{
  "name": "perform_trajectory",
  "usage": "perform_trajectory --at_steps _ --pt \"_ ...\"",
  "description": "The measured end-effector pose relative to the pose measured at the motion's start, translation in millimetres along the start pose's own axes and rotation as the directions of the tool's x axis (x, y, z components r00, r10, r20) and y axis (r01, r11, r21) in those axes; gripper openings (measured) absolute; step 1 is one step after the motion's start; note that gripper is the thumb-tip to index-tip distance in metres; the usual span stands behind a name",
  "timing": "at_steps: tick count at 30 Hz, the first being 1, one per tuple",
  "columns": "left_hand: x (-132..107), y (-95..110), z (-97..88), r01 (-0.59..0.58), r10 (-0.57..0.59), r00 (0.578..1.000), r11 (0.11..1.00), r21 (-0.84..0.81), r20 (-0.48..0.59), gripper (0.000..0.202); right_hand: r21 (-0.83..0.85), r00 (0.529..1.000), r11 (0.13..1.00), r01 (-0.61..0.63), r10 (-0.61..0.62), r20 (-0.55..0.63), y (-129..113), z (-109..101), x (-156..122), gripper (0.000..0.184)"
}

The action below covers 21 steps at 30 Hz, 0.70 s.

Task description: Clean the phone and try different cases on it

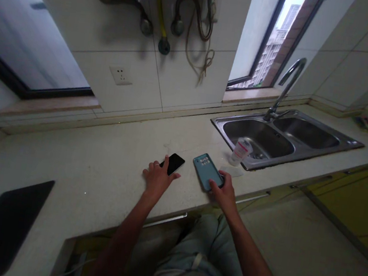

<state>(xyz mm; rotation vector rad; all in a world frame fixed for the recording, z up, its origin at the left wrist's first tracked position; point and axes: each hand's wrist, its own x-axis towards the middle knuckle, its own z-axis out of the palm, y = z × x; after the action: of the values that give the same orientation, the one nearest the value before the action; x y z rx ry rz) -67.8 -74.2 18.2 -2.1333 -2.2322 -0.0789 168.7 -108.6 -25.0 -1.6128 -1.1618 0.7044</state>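
My left hand (157, 176) lies on the pale countertop (97, 167) with its fingers spread, the fingertips resting on the near end of a black phone (174, 162) that lies flat with a dark screen. My right hand (225, 190) grips the near end of a teal phone (206, 171), whose lit screen shows rows of icons. The teal phone is tilted slightly up from the counter edge. The two phones lie side by side, a little apart.
A clear plastic cup (240, 151) stands on the front rim of the double steel sink (350, 144), beside a curved faucet (289, 82). A black cooktop (0, 226) sits at the near left. Hoses (160, 11) and a wall socket (120, 75) are on the tiled wall.
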Motion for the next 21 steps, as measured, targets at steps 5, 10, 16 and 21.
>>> perform_trajectory --at_steps 5,10,16,21 --pt "-6.0 0.0 2.6 0.022 -0.023 0.999 1.000 0.013 0.030 0.076 -0.104 0.977 0.981 0.163 -0.146 0.158 -2.8 -1.7 -1.0 0.035" --pt "-9.2 1.2 4.9 0.054 -0.054 0.998 0.998 0.011 0.016 0.077 -0.306 0.954 0.910 0.278 -0.224 0.201 -8.3 0.8 -1.2 0.026" --pt "-13.0 2.2 10.9 0.095 -0.095 0.995 0.995 -0.017 0.003 0.074 -0.300 0.921 0.886 0.354 -0.276 0.273 -0.7 -9.4 4.0 0.027" --pt "-14.7 3.0 15.4 0.096 -0.097 0.994 0.995 -0.028 -0.047 0.070 -0.207 0.916 0.915 0.347 -0.284 0.282 9.7 -33.5 13.2 0.030"
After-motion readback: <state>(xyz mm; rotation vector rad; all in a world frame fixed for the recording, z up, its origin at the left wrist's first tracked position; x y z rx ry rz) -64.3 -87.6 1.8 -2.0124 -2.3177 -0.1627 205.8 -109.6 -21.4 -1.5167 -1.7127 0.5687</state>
